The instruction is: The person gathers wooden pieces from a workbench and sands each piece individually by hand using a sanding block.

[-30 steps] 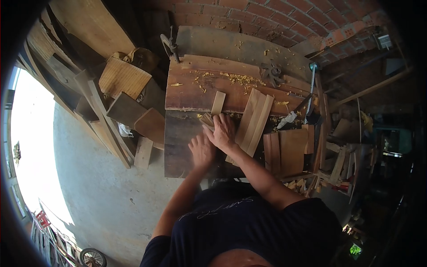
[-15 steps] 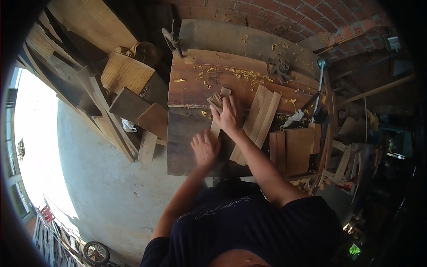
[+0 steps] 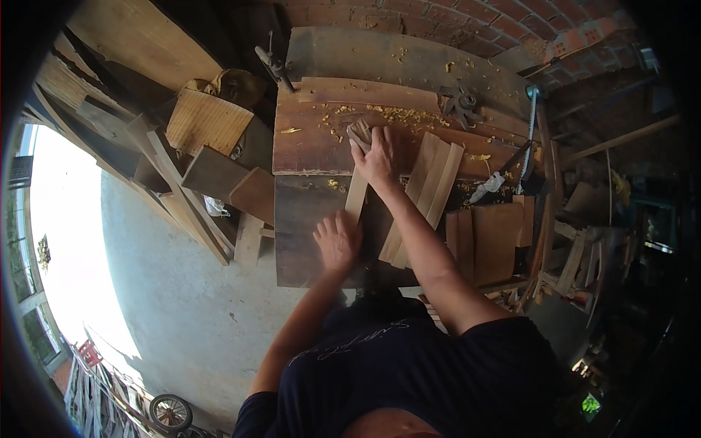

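A narrow, pale wooden strip (image 3: pixel 356 196) lies lengthwise on the workbench (image 3: pixel 307 248). My left hand (image 3: pixel 338 242) rests over its near end and holds it there, with the fingers bent and partly spread; the thumb side covers that end. In my right hand (image 3: pixel 377 159) is a small brown block, seemingly a sanding block (image 3: pixel 359 132), at the strip's far end. The fingers are wrapped round its right side, and the block and hand hide the far part of the strip. Just right of my right forearm lie several longer pale boards (image 3: pixel 423 193), side by side.
Yellow wood shavings (image 3: pixel 409 115) are scattered over the reddish plank (image 3: pixel 307 150). A dark metal star-shaped part (image 3: pixel 460 108) sits behind, and a clamp (image 3: pixel 274 67) stands at the back left corner. Brown boards (image 3: pixel 499 241) lie at right; leaning planks (image 3: pixel 179 182) crowd the left side.
My right hand has slid the sanding block away from me along the strip, toward its far end. My left hand stays at the near end.
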`<state>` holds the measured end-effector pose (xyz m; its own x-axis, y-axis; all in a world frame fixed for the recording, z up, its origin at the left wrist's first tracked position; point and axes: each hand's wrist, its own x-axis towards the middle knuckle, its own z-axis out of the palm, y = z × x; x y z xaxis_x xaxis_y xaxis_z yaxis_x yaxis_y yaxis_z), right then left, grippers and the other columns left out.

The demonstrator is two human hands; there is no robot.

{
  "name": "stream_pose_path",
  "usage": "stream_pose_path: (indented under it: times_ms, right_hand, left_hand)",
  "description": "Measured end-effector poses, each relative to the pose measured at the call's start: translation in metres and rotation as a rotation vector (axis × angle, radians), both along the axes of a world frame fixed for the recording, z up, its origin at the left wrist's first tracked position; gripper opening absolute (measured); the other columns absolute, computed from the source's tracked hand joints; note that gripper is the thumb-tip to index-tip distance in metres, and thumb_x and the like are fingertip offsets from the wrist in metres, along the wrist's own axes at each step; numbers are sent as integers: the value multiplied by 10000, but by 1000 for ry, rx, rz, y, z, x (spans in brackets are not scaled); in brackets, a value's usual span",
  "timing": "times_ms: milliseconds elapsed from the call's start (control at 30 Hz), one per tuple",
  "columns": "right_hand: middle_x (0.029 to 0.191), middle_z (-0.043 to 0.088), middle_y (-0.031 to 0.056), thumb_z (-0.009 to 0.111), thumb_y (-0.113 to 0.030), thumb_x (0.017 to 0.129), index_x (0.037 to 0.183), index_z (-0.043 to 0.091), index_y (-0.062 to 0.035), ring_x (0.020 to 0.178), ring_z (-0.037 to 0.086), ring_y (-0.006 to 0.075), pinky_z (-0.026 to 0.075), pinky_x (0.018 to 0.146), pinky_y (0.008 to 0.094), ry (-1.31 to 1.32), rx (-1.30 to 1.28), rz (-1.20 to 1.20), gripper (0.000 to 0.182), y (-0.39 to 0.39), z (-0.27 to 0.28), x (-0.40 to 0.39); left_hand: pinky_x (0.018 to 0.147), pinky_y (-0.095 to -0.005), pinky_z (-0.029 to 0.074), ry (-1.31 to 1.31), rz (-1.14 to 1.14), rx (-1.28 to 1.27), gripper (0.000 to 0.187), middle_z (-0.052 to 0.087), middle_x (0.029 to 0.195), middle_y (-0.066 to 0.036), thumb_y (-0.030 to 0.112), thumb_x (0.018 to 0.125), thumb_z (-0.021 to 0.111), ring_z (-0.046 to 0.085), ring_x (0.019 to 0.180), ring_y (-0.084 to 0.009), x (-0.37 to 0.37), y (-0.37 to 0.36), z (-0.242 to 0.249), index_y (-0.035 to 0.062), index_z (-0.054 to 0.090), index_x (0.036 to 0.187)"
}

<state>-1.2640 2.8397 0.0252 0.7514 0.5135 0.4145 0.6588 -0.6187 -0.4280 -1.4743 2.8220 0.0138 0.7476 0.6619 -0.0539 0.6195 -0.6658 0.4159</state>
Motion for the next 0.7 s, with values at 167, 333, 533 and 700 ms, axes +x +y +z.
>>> stream_pose_path:
  times_ms: [167,333,533,700]
  right_hand:
    - [983,536,213,661,-365,809,962,551,27,903,538,392,439,789,482,31,132,-8,435,22,-12,47]
    - [922,527,185,704,-341,786,909,545,-2,872,540,379,442,751,472,148,7,64,394,-44,6,-62]
    - [1012,611,160,645,-337,893,1092,563,33,944,604,263,472,823,366,784,264,176,429,-116,34,-102]
    - [1056,603,106,525,-419,959,1217,516,-41,966,618,195,564,760,358,1534,726,153,457,-122,87,-76]
  left_hand:
    - [782,-456,367,-102,-20,91,554,498,1020,-145,414,857,611,480,927,-328,1,1,1,56,490,1262]
    - [873,-456,351,-14,-4,-16,595,490,1108,-136,434,834,626,465,1029,-326,0,0,2,69,468,1276]
    - [877,-443,381,-73,41,12,564,502,1103,-145,386,839,640,488,1028,-331,-23,17,0,73,467,1275]
    - [833,-454,438,-421,-127,-136,572,493,1090,-191,205,816,700,522,982,-379,-63,51,30,43,414,1285]
